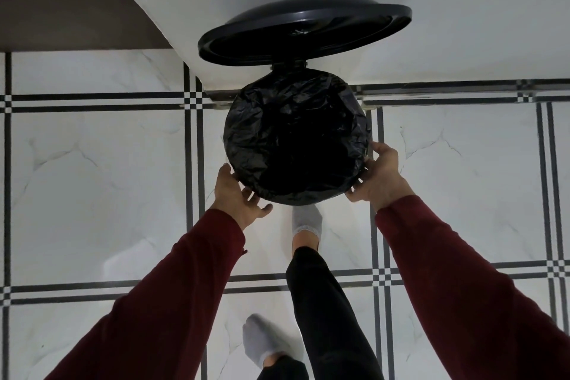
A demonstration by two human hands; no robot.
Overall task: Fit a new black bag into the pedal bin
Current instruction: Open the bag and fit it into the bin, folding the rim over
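Head view: we look straight down on the pedal bin point(367, 120), which stands against the white wall point(462, 9), its round black lid point(303, 31) tipped up behind the opening. The black bag point(293, 136) sits in the bin w/ its crinkled film stretched over the whole rim, covering the mouth. Our left hand point(237, 194) is at the bin's near-left edge, fingers curled under the bag's folded hem, thumb up along the side. Our right hand point(377, 174) is at the near-right edge, thumb laid on the rim, fingers tucked beneath; whether they pinch the film we can't tell. Both arms wear dark red sleeves point(462, 271). One grey-socked foot point(307, 219) reaches fwd under the bin's near edge; the other point(262, 342) stands well back on the marble-look tiled floor point(92, 179).
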